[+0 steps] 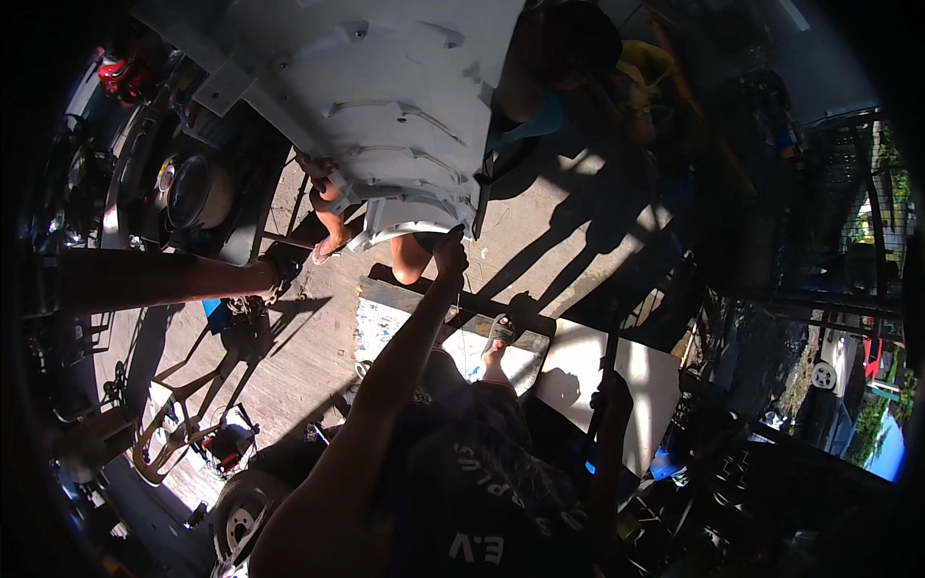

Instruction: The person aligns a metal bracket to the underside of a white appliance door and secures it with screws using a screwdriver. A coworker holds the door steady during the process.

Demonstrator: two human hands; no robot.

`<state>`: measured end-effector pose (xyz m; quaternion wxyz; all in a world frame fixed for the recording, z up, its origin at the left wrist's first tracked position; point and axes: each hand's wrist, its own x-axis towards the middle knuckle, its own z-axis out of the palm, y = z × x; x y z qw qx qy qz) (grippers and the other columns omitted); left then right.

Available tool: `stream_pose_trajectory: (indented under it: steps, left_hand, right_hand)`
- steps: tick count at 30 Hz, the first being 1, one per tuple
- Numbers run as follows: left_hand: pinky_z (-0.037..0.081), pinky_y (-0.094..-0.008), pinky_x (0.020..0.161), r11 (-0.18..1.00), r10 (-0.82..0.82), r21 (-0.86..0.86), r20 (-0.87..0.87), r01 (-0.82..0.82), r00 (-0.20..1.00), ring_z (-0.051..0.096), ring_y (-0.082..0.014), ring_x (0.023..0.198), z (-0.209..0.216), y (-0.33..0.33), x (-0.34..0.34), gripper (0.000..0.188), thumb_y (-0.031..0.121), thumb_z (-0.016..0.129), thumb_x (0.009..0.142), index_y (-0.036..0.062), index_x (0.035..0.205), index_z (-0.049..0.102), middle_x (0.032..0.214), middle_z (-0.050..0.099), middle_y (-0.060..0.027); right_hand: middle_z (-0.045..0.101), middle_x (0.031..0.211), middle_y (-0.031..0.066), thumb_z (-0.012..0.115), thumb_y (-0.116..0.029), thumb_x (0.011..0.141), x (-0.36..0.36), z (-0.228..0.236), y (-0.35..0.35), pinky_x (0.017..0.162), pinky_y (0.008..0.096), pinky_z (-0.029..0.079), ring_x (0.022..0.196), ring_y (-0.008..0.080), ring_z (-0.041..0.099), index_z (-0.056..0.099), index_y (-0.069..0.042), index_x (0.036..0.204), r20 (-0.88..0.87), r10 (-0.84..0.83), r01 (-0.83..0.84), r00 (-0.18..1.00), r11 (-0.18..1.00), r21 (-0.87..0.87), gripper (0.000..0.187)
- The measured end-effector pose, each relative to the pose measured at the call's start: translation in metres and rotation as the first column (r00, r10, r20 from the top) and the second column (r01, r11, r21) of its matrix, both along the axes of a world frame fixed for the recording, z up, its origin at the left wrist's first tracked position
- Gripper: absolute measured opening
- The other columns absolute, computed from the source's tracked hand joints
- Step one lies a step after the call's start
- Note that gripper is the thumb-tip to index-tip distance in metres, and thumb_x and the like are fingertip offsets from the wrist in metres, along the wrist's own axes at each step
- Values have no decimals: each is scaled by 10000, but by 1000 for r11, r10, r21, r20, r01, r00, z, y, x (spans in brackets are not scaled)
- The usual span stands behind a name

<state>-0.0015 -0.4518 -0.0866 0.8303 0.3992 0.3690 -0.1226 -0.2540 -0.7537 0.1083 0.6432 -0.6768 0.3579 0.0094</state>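
Observation:
A large white panel (pixel 405 96) with moulded ribs and small fittings fills the upper middle of the head view. My left hand (pixel 451 258) reaches up to its near right corner, fingers closed at the edge; shade hides exactly how they grip. A thin wire or cord (pixel 462 313) hangs below that hand. Low on the right, in deep shadow, my right hand (pixel 611 400) is closed around a long, dark, narrow tool (pixel 612 352), whose kind I cannot make out. Another person's hand (pixel 320 171) is at the panel's left edge.
Behind the panel another person (pixel 568 48) is partly hidden. A round pot (pixel 200 191) stands at left, above a metal post (pixel 164 279). Boards (pixel 617 376) lie near my sandalled foot (pixel 498 337). At lower left are a wheel (pixel 246 520) and a wooden stool (pixel 154 433).

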Motion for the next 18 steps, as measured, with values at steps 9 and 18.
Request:
stream_pose_trajectory:
  steps: [9, 18]
  left_hand:
    - [268, -241, 397, 972, -9, 216, -369, 95, 929, 330, -73, 416, -31, 9, -93, 193, 95, 554, 944, 9, 1088, 651, 554, 372, 45]
    - [340, -238, 506, 926, -155, 232, -487, 299, 859, 394, -90, 519, -12, -4, -203, 318, 7, 488, 963, -102, 1257, 543, 613, 389, 11]
  right_hand:
    - [567, 731, -8, 603, -160, 966, -16, -83, -73, 489, 208, 416, 560, 63, 534, 628, -44, 1199, -77, 35, -29, 996, 997, 71, 262]
    - [612, 755, -10, 660, -185, 942, 49, -121, -140, 497, 204, 384, 572, 37, 514, 663, -30, 1132, -163, 171, -161, 972, 984, 75, 246]
